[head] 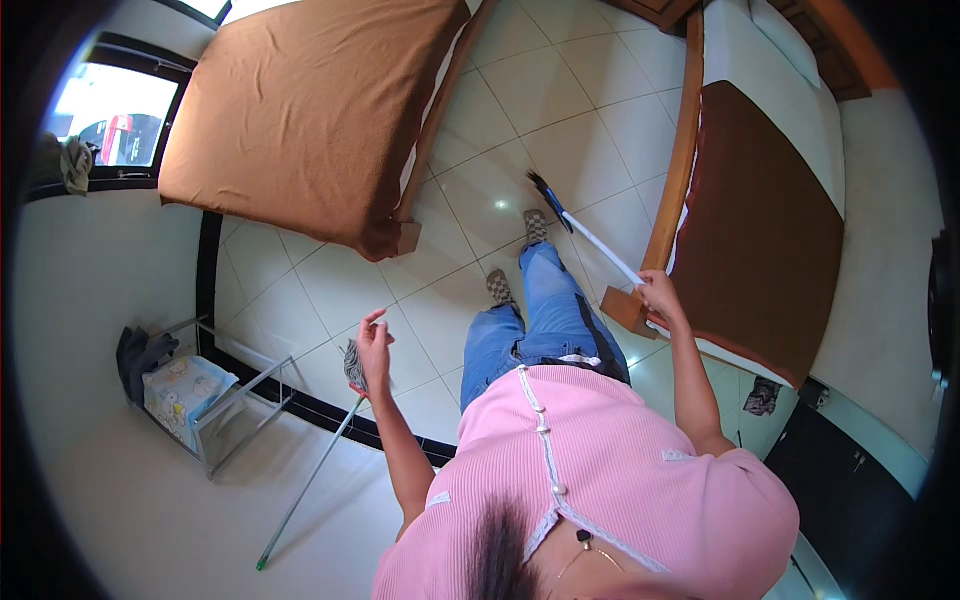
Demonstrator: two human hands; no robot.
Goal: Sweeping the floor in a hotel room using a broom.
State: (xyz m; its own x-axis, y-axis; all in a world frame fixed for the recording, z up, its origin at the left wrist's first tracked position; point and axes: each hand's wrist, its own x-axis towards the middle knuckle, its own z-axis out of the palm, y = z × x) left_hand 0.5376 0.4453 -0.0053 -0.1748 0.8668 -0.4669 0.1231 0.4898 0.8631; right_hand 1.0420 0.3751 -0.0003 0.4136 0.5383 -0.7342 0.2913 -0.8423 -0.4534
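Observation:
My right hand [660, 294] grips the white handle [604, 249] of a broom near the corner of the right-hand bed. The dark bristles of the broom head [551, 201] reach the tiled floor [480, 187] just beyond my feet. My left hand [375, 349] is held out with nothing in it, its fingers apart and partly bent. Behind that hand in the picture, a string mop [352, 367] with a red clamp and a green handle leans against the wall. Whether the hand touches the mop cannot be told, though they look apart.
Beds with brown covers stand on the left [315, 120] and right [765, 232], with a tiled aisle between them. A metal rack [244, 420] holding folded cloth is against the left wall. A wooden bedpost [626, 309] juts out beside my right leg. A window [112, 112] is at upper left.

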